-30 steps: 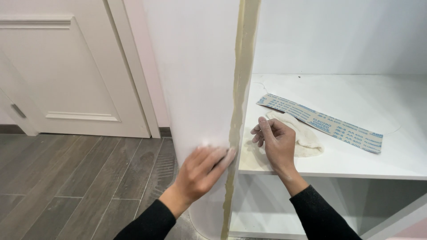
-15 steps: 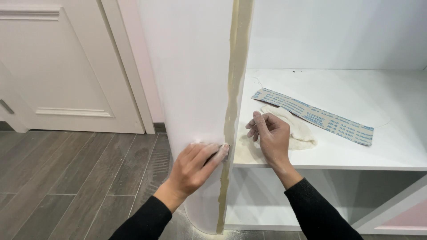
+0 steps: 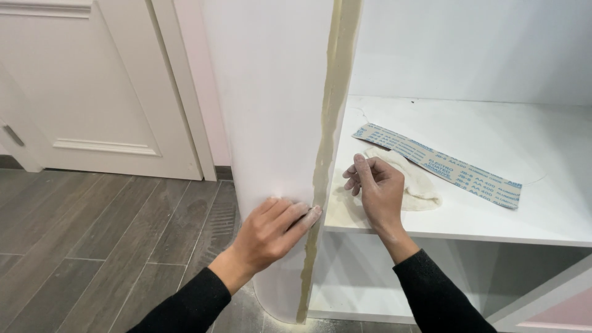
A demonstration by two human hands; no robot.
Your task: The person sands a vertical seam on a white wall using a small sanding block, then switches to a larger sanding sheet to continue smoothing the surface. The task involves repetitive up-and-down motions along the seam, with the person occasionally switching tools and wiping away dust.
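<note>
White curved cabinet side panel (image 3: 271,105), smooth and rounded at its foot, is seen standing upright on the grey wood-look plank floor (image 3: 92,246). Along the front edge of this panel a narrow tan unpainted strip (image 3: 330,123) runs from top to bottom.

The left hand (image 3: 271,231) is laid flat against the lower part of the panel, with its fingers (image 3: 302,216) held straight and close together; nothing is gripped by them, and the dusty fingertips are set right at the tan strip.

The right hand (image 3: 376,191) is held to the right of the panel, just above the flat white shelf (image 3: 493,216) that joins the panel at its front edge. Its fingers are curled loosely inward with thumb and forefinger drawn near each other; whether anything small is pinched between them cannot be told.

A crumpled cream-coloured cloth (image 3: 413,182) is seen lying on the shelf, right of the panel and partly behind the right hand. A long grey-backed strip of sandpaper with blue print (image 3: 444,163) lies flat beyond the cloth, farther right of the panel, with its near end resting over the cloth's edge.

To the left of the panel, a white panelled door (image 3: 86,86) in its white frame is seen, closed.
</note>
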